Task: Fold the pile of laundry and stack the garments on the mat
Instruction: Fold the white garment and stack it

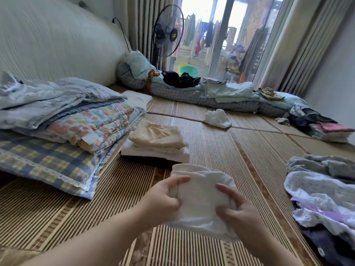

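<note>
Both hands are gripping a white garment (201,200) low over the woven mat (221,150); the left hand (163,198) is pinching its left edge, the right hand (236,208) its right; a folded cream stack (157,143) is lying just beyond; unfolded laundry (322,192) is lying at the right.

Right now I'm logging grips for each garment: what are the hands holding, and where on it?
Both hands grip one white garment: left hand on its left edge, right hand on its right.

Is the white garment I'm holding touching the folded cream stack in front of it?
Apart. The head view shows a strip of bare mat between the white garment and the folded cream stack. Both hands, left and right, grip the garment.
</note>
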The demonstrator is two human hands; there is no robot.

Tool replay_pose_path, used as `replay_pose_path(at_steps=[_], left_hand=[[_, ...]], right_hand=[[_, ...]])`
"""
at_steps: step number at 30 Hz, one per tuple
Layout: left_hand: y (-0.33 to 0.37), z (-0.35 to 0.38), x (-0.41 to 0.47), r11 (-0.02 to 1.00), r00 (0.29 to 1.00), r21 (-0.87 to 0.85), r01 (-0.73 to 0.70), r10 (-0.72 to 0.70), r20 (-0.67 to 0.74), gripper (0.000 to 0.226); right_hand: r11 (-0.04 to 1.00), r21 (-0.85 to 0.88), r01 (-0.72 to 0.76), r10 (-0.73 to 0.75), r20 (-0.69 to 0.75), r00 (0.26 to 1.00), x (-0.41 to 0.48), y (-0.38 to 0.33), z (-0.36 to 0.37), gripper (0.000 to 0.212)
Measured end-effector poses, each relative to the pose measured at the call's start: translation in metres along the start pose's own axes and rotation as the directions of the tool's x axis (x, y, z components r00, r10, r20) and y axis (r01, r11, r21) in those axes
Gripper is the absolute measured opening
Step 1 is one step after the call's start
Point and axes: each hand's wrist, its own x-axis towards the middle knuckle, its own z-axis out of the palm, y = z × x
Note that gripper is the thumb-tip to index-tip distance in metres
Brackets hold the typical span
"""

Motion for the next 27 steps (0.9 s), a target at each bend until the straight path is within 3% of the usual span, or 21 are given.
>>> replay_pose_path(at_steps=[2, 6, 8, 11, 16, 18, 20, 24, 27], left_hand=[[0.019, -0.011, 0.01, 0.998, 0.998, -0.018, -0.057, 0.057, -0.022, 0.061], [0.066, -0.054, 0.053, 0.982, 0.989, 0.132, -0.138, 0.144, -0.035, 0.064], [0.085, -0.082, 0.083, 0.97, 0.978, 0.193, -0.149, 0.173, -0.114, 0.07], [0.094, -0.121, 0.132, 0.959, 0.952, 0.261, -0.111, 0.178, -0.251, 0.068], [0.074, -0.174, 0.193, 0.947, 0.917, 0.323, 0.002, 0.127, -0.378, 0.068], [0.058, -0.189, 0.209, 0.895, 0.91, 0.442, 0.053, 0.139, -0.392, 0.064], [0.041, -0.2, 0.217, 0.769, 0.918, 0.619, 0.16, 0.115, -0.38, 0.06], [0.023, -0.21, 0.216, 0.648, 0.942, 0.73, 0.22, 0.052, -0.331, 0.073], [0.021, -0.208, 0.211, 0.552, 0.94, 0.794, 0.254, 0.052, -0.337, 0.078]], right_hand=[[0.994, -0.075, 0.074, -0.075, -0.02, 0.997, 0.015, -0.024, 0.008, 0.05], [0.96, -0.227, 0.164, -0.169, -0.001, 0.986, 0.073, -0.076, 0.033, 0.054], [0.952, -0.258, 0.163, -0.164, 0.017, 0.986, 0.115, -0.096, 0.05, 0.06], [0.909, -0.377, 0.177, -0.174, 0.044, 0.984, 0.176, -0.11, 0.08, 0.066], [0.75, -0.628, 0.209, -0.188, 0.101, 0.977, 0.257, -0.099, 0.123, 0.06], [0.618, -0.759, 0.205, -0.173, 0.123, 0.977, 0.281, -0.087, 0.13, 0.057], [0.486, -0.853, 0.189, -0.162, 0.125, 0.979, 0.293, -0.075, 0.13, 0.057], [0.362, -0.916, 0.171, -0.085, 0.15, 0.985, 0.3, -0.057, 0.124, 0.042], [0.348, -0.918, 0.19, -0.12, 0.157, 0.98, 0.294, -0.053, 0.114, 0.053]])
